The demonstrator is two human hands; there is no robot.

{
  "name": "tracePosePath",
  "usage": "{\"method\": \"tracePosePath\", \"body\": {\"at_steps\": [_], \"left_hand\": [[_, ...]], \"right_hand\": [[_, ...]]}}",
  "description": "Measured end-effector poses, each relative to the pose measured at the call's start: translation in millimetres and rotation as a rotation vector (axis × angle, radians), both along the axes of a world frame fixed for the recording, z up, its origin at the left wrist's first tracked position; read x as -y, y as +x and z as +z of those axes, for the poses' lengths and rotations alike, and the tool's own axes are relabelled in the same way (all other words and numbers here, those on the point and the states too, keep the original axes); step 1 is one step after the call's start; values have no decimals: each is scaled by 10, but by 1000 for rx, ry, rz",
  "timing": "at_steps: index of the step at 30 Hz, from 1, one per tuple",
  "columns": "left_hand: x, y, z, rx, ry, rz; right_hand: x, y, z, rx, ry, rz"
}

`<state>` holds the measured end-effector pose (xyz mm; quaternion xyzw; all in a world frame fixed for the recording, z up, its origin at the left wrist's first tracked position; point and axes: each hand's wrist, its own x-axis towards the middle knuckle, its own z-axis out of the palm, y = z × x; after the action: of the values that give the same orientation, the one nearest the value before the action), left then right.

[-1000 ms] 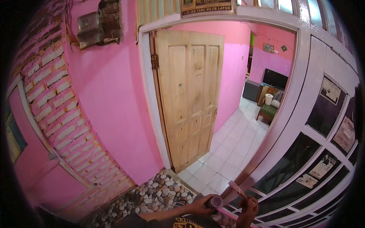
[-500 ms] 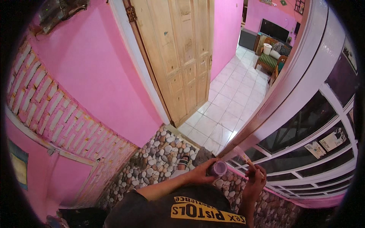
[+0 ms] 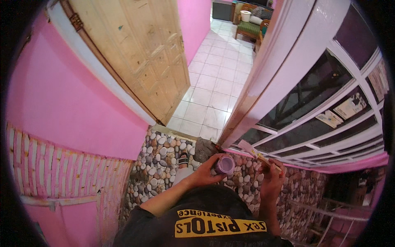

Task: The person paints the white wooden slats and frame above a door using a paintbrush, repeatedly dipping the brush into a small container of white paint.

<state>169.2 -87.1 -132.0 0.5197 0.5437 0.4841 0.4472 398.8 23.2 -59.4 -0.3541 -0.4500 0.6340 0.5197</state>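
Observation:
My left hand (image 3: 203,173) is wrapped round a small round tub (image 3: 226,164) of pale lilac paint, its open top facing up. A paintbrush (image 3: 260,156) with a light wooden handle is gripped in my right hand (image 3: 271,175), to the right of the tub. Its pale, paint-coloured bristles point away to the left, near the foot of the lilac-white window frame (image 3: 284,88). Whether the bristles touch the frame cannot be made out.
A wooden door (image 3: 144,53) stands open at the left, beside a pink wall (image 3: 82,90). White floor tiles (image 3: 201,92) run inside past the sill. A crumpled grey cloth (image 3: 205,149) lies on the pebble-patterned floor (image 3: 164,158) near my sandalled foot (image 3: 183,159). Window panes (image 3: 308,94) line the right.
My view has turned right and downward, so the door and room have shifted left and up. The brush now shows more plainly, its bristles farther from my body. Both hands keep their hold.

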Motion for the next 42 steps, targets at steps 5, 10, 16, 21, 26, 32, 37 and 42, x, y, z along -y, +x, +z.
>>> {"method": "tracePosePath", "body": {"at_steps": [5,10,16,21,26,32,37,42], "left_hand": [[-165,-74,32,27,11,-98],[-303,-293,-6,0,39,-203],[-421,-751,-20,168,-3,-247],[-545,-1174,56,193,14,-320],[-539,-1517,53,112,48,-356],[-570,-1812,-55,82,108,-410],[-579,-1990,-156,76,140,-469],[-629,-2173,-134,85,153,-491]], "right_hand": [[62,135,21,4,-23,-146],[191,176,-18,32,-68,-253],[324,-291,408,276,208,-257],[462,-742,638,600,315,-96],[454,-1381,862,895,393,79],[367,-1950,878,1238,437,268],[377,-2268,732,1267,524,328],[393,-2457,644,1283,584,265]]}}
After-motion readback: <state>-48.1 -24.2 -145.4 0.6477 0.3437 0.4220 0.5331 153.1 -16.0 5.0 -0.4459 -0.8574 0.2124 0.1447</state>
